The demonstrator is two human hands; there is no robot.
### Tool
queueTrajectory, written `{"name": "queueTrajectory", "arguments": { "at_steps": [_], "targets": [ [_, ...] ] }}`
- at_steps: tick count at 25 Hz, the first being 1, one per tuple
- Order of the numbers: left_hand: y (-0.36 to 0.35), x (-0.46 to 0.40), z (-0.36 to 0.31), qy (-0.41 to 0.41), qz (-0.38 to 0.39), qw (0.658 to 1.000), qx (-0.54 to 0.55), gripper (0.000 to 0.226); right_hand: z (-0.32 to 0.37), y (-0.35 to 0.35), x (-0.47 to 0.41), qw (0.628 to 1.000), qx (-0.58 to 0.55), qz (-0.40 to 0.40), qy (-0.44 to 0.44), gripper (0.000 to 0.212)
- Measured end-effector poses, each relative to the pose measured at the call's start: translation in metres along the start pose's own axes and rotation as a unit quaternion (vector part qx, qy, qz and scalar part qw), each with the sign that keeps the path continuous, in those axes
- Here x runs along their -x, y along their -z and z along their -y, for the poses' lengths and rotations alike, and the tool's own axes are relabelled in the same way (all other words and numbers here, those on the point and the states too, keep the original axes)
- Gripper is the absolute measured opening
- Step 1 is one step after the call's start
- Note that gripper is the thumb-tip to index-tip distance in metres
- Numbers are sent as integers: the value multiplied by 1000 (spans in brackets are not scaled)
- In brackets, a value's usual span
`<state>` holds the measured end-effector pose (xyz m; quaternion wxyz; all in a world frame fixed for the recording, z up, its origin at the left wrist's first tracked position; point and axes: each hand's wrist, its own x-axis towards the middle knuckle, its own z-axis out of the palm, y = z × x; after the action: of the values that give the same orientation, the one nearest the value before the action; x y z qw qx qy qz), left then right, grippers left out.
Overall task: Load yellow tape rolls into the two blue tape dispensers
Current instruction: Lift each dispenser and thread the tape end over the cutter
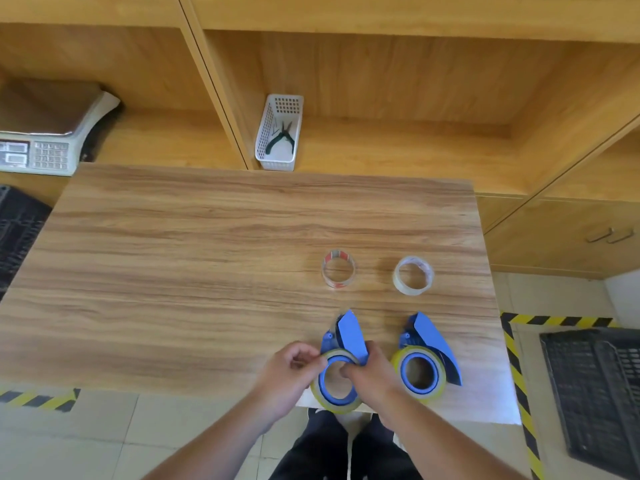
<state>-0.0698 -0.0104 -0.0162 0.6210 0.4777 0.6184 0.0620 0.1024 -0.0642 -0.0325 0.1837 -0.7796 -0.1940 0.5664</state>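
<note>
Head view: both hands [287, 372] [372, 372] grip a dispenser [349, 336] on wooden table [207, 254].

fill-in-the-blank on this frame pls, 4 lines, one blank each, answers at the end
1. Both blue dispensers already carry a roll of ____ tape.
2. Both hands work on the ____ dispenser, counted from the person's side; the left hand pinches at its roll, the right hand grips its body.
3. The two empty tape cores lie on the table ____ the dispensers.
4. The white basket on the shelf holds a pair of ____.

Answers: yellow; left; beyond; pliers
</note>
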Motion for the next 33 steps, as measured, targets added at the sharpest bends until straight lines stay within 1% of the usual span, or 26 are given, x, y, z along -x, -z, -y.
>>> {"name": "queueTrajectory", "arguments": {
  "at_steps": [3, 6, 16, 26, 30, 33],
  "targets": [
    [-7, -10, 11, 31, -25, 998, -42, 14, -3, -9, -15, 997, 66, -25, 9, 43],
    [-11, -21, 20, 43, -38, 997, -53, 20, -6, -17, -27, 994, 104, -33, 7, 43],
    [-14, -55, 31, 66, -48, 995, -63, 21, -9, -27, -55, 981, 185, -46, 27, 46],
    [-18, -62, 42, 82, -60, 992, -80, 22, -26, -36, -65, 970, 223, -66, 65, 54],
    [-21, -60, 41, 83, -65, 991, -80, 23, -26, -35, -64, 973, 210, -62, 70, 54],
    [-23, -54, 33, 69, -77, 992, -76, 22, -25, -27, -57, 978, 189, -46, 74, 64]
  ]
}}
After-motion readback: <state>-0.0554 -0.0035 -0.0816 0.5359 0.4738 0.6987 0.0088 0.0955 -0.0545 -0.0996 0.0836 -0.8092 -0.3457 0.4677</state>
